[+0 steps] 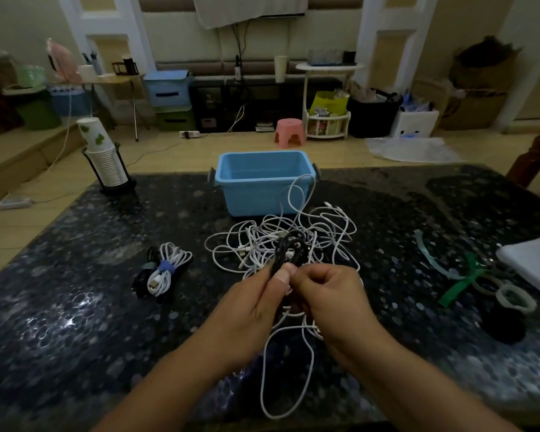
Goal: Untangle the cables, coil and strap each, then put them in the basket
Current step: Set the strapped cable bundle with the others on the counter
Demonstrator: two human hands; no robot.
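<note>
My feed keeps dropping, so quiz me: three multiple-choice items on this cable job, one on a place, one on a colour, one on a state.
1. Where do the strapped cable bundles lie?
A. in the basket
B. on the table, left of the tangle
C. on the floor

2. What colour is the cable that both hands hold?
A. black
B. red
C. yellow

3. What is the state of the blue basket?
A. upside down
B. full of coiled cables
C. upright, no coiled bundle inside

Key: 1 B, the bundles rest on the dark table, left of the white cable tangle. 2 A, the left hand and right hand pinch a black cable above the tangle. 3 C, its visible inside is bare; only one white loop rises in front of its rim.
</note>
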